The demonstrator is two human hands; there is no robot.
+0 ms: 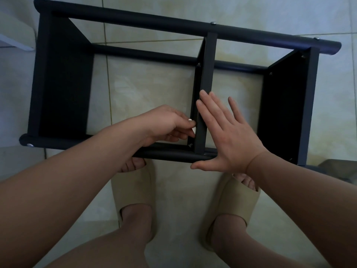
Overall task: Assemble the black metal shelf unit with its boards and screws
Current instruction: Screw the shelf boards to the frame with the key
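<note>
The black metal shelf unit (pixel 135 22) lies on its side on the tiled floor, with black boards at the left end (pixel 63 84), the middle (pixel 206 74) and the right end (pixel 284 105). My left hand (pixel 166 124) has its fingers curled against the left face of the middle board and pinches a small white piece (pixel 192 125) there. My right hand (pixel 226 132) lies flat with straight fingers pressed on the right side of the middle board and the near tube. A screw (pixel 190 145) sits in the board just below my left fingers.
My feet in beige slippers (pixel 135 190) stand on the glossy floor tiles right in front of the near tube (pixel 170 153). Screw heads show on the far tube (pixel 213 23). A pale object edge (pixel 13 40) is at the far left.
</note>
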